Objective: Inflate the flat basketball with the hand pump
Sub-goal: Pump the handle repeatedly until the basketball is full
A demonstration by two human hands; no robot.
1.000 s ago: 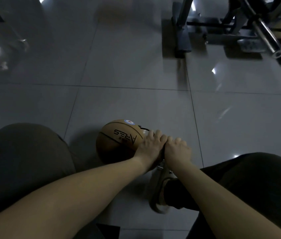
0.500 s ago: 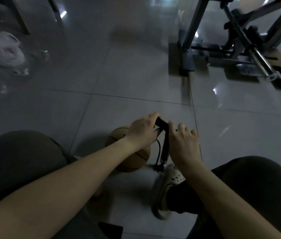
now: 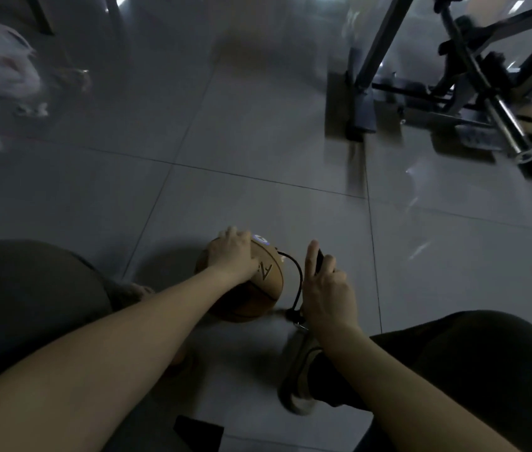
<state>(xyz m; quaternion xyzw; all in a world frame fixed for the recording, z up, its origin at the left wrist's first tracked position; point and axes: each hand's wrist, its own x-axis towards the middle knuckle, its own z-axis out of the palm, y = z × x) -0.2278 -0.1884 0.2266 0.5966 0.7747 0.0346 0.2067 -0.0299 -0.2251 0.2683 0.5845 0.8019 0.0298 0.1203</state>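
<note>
The basketball point(image 3: 258, 295), judged soft, is pressed on top by the flat left grip point(image 3: 232, 252); the pump handle point(image 3: 320, 256) is clasped by the right grip point(image 3: 323, 288).

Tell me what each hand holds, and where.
The right hand grips the pump by its top handle, forefinger straight. The left hand rests on top of the basketball.

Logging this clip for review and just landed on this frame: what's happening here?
A person low over a tiled floor is working on a basketball with a hand pump. The left hand rests on top of the basketball. The right hand grips the black pump handle, index finger pointing up. A black hose curves from the pump's base to the ball, and a shoe sits by that base.
</note>
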